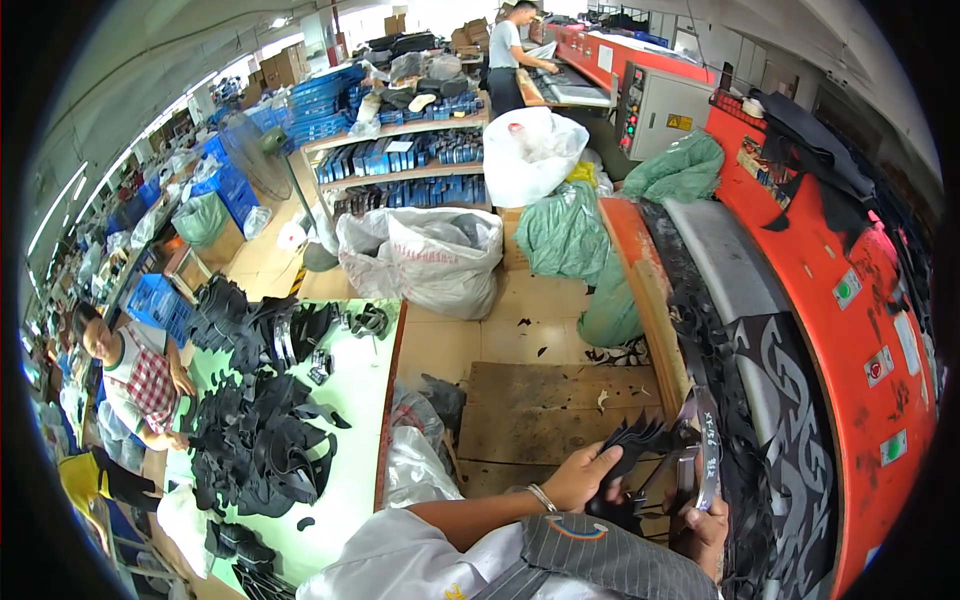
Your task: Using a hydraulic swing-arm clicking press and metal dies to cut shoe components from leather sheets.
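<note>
"In the head view, what are the person's hands doing?"

"The left hand, a bracelet at its wrist, grasps a fan of black cut pieces. The right hand is curled around the lower end of a curved metal die."

"Where is that?"

"At the lower right, in front of the person's body, just beside a red machine. On its bed lies a dark sheet with curved shapes cut through it."

"Which containers are around?"

"Straight ahead, a white woven sack with red print gapes at the top, showing greyish plastic inside. Behind it bulges a smooth white bag; I cannot tell its contents. A green bag slumps nearby, its filling hidden too."

"And to the left?"

"Clear plastic bags sit beside a pale green table heaped with black parts. A co-worker in a checked apron reaches toward the heap. Farther off stands a blue crate, its inside too small to make out. Shelves hold rows of blue-edged items."
</note>
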`<control>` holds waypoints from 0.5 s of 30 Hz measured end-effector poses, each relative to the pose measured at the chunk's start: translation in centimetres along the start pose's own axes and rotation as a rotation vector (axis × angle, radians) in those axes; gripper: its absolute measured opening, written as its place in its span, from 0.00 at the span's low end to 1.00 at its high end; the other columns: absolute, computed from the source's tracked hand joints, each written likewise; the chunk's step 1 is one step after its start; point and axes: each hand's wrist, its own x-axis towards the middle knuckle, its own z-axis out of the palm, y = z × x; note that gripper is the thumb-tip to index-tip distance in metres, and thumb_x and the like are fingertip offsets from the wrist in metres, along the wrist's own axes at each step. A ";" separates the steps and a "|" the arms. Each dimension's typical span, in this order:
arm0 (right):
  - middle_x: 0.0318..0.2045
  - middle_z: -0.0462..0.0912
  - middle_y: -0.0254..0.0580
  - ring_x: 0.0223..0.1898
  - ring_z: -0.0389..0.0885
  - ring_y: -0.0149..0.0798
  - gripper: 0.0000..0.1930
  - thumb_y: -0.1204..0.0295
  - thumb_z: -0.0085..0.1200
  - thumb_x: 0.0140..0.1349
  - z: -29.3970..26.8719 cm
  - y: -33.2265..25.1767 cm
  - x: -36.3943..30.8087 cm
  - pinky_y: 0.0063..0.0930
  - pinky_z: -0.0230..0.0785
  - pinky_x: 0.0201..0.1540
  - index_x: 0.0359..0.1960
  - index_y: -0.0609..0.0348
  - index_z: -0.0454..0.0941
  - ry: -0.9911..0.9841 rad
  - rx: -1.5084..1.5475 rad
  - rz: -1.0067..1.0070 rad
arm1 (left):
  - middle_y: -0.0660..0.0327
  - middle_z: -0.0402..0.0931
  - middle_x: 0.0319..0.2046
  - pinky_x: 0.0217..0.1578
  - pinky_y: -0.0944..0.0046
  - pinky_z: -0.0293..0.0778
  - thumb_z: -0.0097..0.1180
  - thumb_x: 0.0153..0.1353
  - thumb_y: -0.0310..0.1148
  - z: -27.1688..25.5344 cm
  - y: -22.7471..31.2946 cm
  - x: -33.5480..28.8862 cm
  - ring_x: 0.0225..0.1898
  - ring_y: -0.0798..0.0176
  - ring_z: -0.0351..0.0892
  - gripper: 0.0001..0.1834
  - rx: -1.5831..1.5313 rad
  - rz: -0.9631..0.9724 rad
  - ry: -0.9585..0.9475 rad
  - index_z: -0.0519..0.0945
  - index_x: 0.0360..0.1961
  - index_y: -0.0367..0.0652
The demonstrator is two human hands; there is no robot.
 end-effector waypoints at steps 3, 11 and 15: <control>0.36 0.78 0.48 0.29 0.78 0.42 0.24 0.64 0.64 0.41 0.9 -0.3 0.5 0.35 0.70 0.36 0.34 0.76 0.77 -0.058 -0.023 -0.037 | 0.65 0.68 0.19 0.22 0.67 0.69 0.43 0.71 0.48 -3.2 0.3 -0.9 0.16 0.72 0.67 0.18 -0.092 -0.065 -0.089 0.70 0.38 0.41; 0.66 0.62 0.60 0.39 0.82 0.48 0.20 0.61 0.66 0.45 0.1 -1.2 2.5 0.38 0.72 0.39 0.17 0.71 0.75 -0.412 -0.151 -0.087 | 0.69 0.63 0.13 0.14 0.70 0.60 0.41 0.72 0.47 -3.1 2.7 -1.9 0.12 0.72 0.62 0.21 0.114 0.008 0.074 0.75 0.37 0.40; 0.54 0.77 0.59 0.29 0.78 0.36 0.26 0.60 0.65 0.48 1.1 -2.2 3.3 0.29 0.70 0.42 0.40 0.75 0.79 -0.465 -0.187 -0.023 | 0.69 0.72 0.18 0.18 0.72 0.63 0.47 0.70 0.46 -3.8 2.5 -1.4 0.17 0.75 0.67 0.19 0.126 0.038 0.025 0.78 0.38 0.39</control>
